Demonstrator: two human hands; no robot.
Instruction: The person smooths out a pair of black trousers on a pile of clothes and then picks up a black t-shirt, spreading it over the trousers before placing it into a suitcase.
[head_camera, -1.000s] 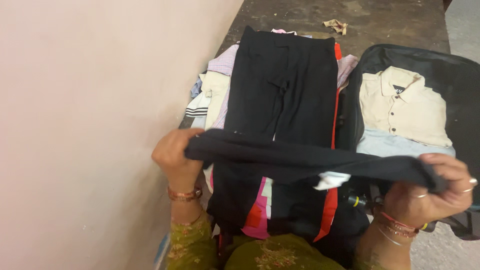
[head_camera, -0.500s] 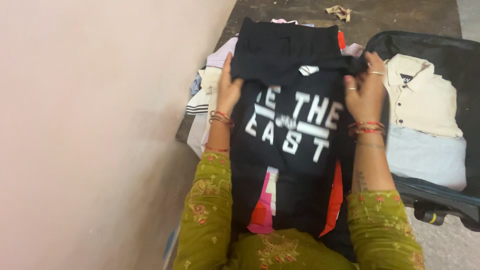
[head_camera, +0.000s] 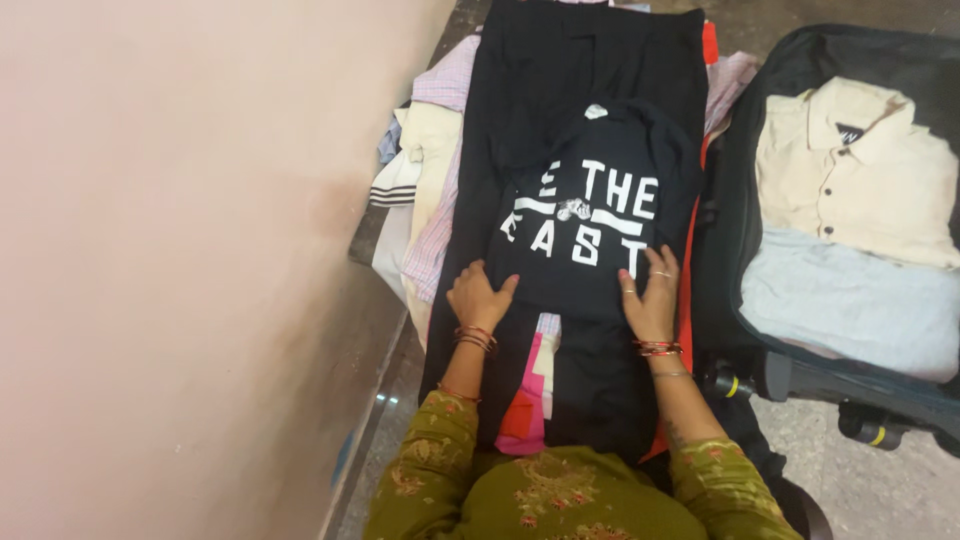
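The folded black T-shirt (head_camera: 590, 215) with white lettering lies on black trousers (head_camera: 590, 70) atop a heap of clothes. The left hand (head_camera: 478, 297) and right hand (head_camera: 650, 298) press its near corners, fingers spread flat, gripping nothing. The trousers' far end is cut off, and the open suitcase (head_camera: 735, 200) right of the T-shirt is partly out of frame.
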